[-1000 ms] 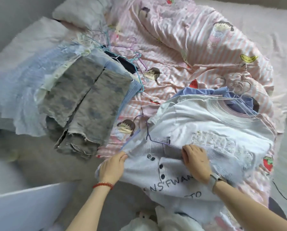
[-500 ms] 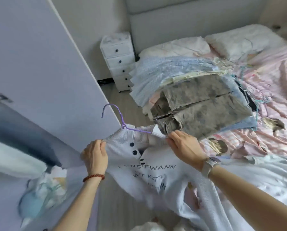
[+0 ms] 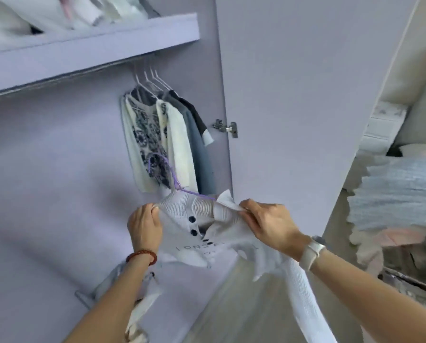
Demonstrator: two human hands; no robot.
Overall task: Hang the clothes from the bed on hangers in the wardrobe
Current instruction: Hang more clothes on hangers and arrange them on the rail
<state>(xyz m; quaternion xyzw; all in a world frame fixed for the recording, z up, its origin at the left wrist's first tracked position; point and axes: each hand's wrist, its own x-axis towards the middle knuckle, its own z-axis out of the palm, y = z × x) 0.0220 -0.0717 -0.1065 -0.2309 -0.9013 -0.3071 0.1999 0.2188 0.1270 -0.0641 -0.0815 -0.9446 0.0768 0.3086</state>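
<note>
White top (image 3: 207,233) with dark buttons and printed lettering sits on a purple hanger (image 3: 172,179), held up before the open wardrobe (image 3: 58,169) below its hanging clothes (image 3: 162,134). Left hand (image 3: 145,226) grips one shoulder, right hand (image 3: 269,224) pinches the collar, fingers curled. Lettering is blurred; the sleeve runs off-frame.

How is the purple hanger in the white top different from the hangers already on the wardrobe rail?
The purple hanger is purple; the rail hangers look white or silvery. The purple hanger's hook is free in the air, below the rail, while the rail hangers hook over the rail. The left hand and right hand hold its white top; nothing holds the others. All are thin and carry clothes.
</note>
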